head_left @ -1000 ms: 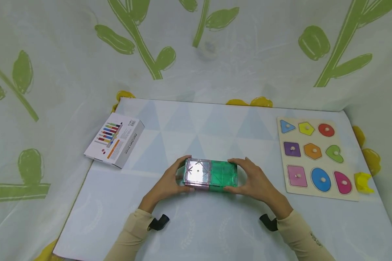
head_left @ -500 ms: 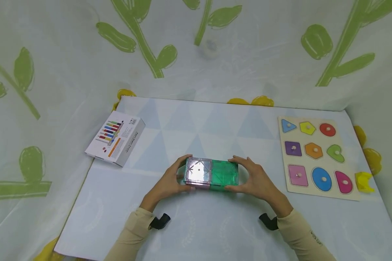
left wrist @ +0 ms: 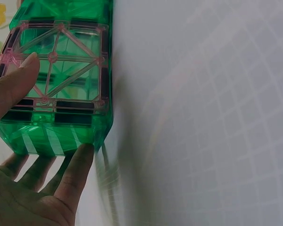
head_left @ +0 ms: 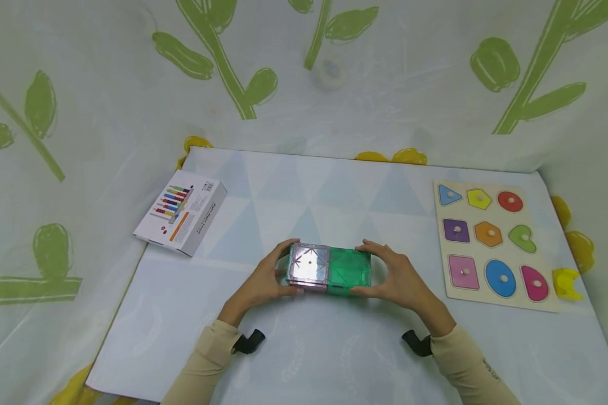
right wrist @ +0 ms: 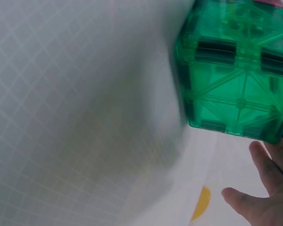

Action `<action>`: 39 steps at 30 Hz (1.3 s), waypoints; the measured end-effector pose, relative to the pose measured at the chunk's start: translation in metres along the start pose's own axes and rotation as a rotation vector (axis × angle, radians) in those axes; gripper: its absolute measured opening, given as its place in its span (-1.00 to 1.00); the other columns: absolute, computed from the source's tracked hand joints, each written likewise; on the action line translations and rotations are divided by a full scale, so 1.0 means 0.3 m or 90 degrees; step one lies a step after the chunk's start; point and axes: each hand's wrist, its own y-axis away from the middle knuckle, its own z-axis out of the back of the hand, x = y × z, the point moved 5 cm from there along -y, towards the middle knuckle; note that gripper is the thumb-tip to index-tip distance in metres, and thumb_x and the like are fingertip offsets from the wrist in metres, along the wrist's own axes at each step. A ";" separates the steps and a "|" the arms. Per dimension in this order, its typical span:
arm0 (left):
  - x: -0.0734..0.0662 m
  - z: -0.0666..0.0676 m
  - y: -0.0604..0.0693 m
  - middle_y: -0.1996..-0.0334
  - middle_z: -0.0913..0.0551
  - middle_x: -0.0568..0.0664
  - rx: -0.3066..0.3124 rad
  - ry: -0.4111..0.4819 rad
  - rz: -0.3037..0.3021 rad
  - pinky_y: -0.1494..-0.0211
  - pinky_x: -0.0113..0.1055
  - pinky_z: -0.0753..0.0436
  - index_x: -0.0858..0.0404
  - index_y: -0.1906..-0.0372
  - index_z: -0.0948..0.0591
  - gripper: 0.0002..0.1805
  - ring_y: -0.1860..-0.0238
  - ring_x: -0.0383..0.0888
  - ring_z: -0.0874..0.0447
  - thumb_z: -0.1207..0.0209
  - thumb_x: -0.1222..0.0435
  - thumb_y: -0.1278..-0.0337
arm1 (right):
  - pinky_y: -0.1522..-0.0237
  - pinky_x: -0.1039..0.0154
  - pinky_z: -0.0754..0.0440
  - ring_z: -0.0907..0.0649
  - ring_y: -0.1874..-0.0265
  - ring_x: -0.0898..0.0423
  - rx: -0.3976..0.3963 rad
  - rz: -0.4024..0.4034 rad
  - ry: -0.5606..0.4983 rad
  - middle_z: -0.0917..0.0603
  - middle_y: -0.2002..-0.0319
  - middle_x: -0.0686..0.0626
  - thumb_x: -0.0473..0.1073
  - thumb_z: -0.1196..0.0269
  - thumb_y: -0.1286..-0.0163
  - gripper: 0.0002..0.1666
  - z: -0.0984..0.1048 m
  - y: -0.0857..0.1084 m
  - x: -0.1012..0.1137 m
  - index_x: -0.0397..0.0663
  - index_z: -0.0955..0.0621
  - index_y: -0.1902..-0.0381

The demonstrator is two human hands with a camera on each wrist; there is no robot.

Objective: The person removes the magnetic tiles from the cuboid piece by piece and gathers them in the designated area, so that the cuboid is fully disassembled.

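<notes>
Two hands hold a block of see-through tiles near the middle of the bench (head_left: 324,360), one at either end. The left hand (head_left: 263,281) grips the left end and the right hand (head_left: 397,281) the right, each with its thumb on the near side and its fingers round to the far side. From where I stand the block (head_left: 329,270) shows a bright pinkish panel on its left half and plain green on its right.

I judge this to be a steadying grip on a piece that already looks put together. The next move probably calls for even pressure from both sides, since tiles like these could part at a seam if one end is pulled or tipped.

The left wrist view gives what the head view hides: a green end face, with the left fingers (left wrist: 75,174) spread about it and the thumb (left wrist: 23,77) laid over a pinkish panel. The right wrist view shows a green face with dark bars, and one digit standing off from the block; the head view alone shows the right thumb on the near edge. Whether the block rests fully on the bench I cannot tell.
</notes>
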 end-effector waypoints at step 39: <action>0.003 -0.002 0.007 -0.53 -0.26 0.03 0.005 0.018 0.005 -0.36 0.30 -0.47 0.01 -0.55 -0.15 0.18 -0.58 0.10 -0.13 -0.59 0.30 0.22 | -0.34 0.06 -0.56 -0.63 -0.26 0.01 -0.065 -0.006 -0.172 -0.71 -0.17 -0.13 -0.15 0.14 -0.67 -0.54 -0.009 -0.034 0.004 -0.15 -0.64 -0.19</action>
